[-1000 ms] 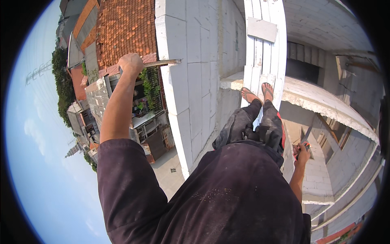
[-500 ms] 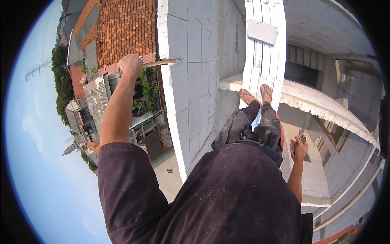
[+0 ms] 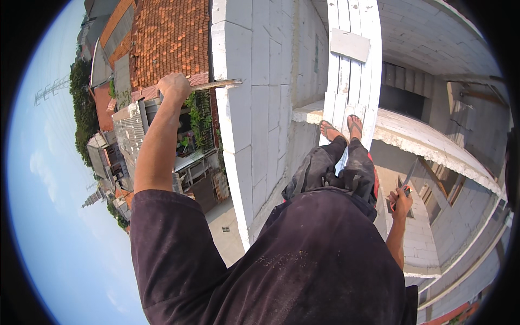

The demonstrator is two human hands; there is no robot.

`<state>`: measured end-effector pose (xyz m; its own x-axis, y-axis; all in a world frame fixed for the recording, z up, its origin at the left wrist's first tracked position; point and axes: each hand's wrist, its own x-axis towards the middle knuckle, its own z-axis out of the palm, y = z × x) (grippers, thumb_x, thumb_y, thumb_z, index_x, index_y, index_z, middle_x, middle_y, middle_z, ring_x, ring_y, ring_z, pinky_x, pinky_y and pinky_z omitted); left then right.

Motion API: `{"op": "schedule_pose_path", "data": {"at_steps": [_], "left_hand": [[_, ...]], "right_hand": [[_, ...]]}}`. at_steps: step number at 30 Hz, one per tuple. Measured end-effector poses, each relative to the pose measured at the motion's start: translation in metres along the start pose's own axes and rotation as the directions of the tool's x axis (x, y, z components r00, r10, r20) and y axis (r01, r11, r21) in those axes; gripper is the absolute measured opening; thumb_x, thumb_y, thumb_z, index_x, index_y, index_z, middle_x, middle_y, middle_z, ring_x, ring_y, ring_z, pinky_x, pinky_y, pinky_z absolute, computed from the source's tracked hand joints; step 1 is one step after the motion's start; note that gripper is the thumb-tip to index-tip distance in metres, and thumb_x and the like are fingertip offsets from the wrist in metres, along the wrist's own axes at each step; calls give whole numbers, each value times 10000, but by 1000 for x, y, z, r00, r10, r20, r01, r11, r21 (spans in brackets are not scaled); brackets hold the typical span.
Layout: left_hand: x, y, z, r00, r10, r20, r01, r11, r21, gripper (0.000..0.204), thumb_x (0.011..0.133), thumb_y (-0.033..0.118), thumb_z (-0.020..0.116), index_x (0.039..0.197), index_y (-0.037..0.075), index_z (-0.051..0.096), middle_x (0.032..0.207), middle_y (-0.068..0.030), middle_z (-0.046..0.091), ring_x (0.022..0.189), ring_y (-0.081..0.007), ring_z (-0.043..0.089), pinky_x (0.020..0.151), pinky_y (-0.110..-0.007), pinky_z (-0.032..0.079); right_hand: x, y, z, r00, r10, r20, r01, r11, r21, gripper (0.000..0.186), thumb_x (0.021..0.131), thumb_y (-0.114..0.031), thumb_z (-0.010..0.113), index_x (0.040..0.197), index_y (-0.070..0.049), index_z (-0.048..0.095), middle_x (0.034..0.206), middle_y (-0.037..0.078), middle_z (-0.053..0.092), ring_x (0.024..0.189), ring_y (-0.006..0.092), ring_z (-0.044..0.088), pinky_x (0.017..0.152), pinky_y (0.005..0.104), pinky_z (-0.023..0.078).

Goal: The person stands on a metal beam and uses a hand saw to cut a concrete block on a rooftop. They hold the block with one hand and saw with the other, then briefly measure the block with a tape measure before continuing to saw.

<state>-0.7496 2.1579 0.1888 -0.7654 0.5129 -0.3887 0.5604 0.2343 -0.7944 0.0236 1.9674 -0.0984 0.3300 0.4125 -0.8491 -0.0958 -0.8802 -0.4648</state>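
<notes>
Out beyond the block wall on the left, my left hand (image 3: 174, 86) is closed in a fist. From it a narrow wooden strip (image 3: 219, 84) runs right, its end lying over the wall's top edge. Low on the right side, my right hand (image 3: 401, 202) is wrapped round the orange-and-black handle of a handsaw. The saw's blade (image 3: 412, 171) points up and a little to the right, clear of the walls beside it. My fingers partly cover the handle.
Under my sandalled feet lies a narrow white plank walkway (image 3: 351, 81) carrying a flat grey block piece (image 3: 350, 45). The white block wall (image 3: 237, 108) stands left of it. On the right, a rough concrete ledge (image 3: 428, 138) crosses above deep open rooms. Tiled roofs (image 3: 169, 40) lie far below.
My right hand has shifted slightly right and down, and the saw blade leans a little more to the right. My left hand stays almost in place on the strip.
</notes>
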Motion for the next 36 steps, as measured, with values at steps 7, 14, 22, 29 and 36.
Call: {"op": "schedule_pose_path", "data": {"at_steps": [7,14,22,29,36], "left_hand": [[3,-4,-1,1000,16,7,-16,1000,-1,326,904,244,715,1187,105,797,1254,-133,756,1129,-342,734,891,-588,597],[1,-5,1,1000,5,13,-5,1000,-9,332,901,234,707,1191,100,796,1262,-135,752,1132,-348,733,891,-613,591],[2,-6,5,1000,14,-26,-15,999,-38,318,895,238,709,1159,90,806,1247,-141,758,1095,-364,744,838,-648,595],[-10,-14,50,972,225,-65,-232,961,-147,365,889,392,739,1059,79,819,1166,-173,771,1081,-343,750,867,-501,615],[-162,107,170,767,622,155,-165,426,-890,1074,727,797,765,1295,-106,639,1079,-314,730,1116,-442,702,995,-468,548]], "right_hand": [[-17,-7,12,999,-22,-29,23,999,22,198,901,-90,703,1037,16,604,866,97,613,765,266,743,537,332,590],[-8,-6,14,1000,-25,-9,25,999,36,217,900,-83,700,1063,17,599,853,94,597,763,263,739,534,330,586],[-6,-9,10,1000,-12,13,12,1000,7,330,918,-74,706,1213,-6,574,908,85,652,746,232,735,593,343,621],[-4,-13,7,998,-50,26,51,997,-51,348,974,-119,667,1281,20,577,995,109,674,807,229,738,627,332,628],[-43,-32,8,938,-291,188,346,829,-439,331,1024,-210,664,1256,17,597,902,89,675,760,139,649,626,287,518]]}}
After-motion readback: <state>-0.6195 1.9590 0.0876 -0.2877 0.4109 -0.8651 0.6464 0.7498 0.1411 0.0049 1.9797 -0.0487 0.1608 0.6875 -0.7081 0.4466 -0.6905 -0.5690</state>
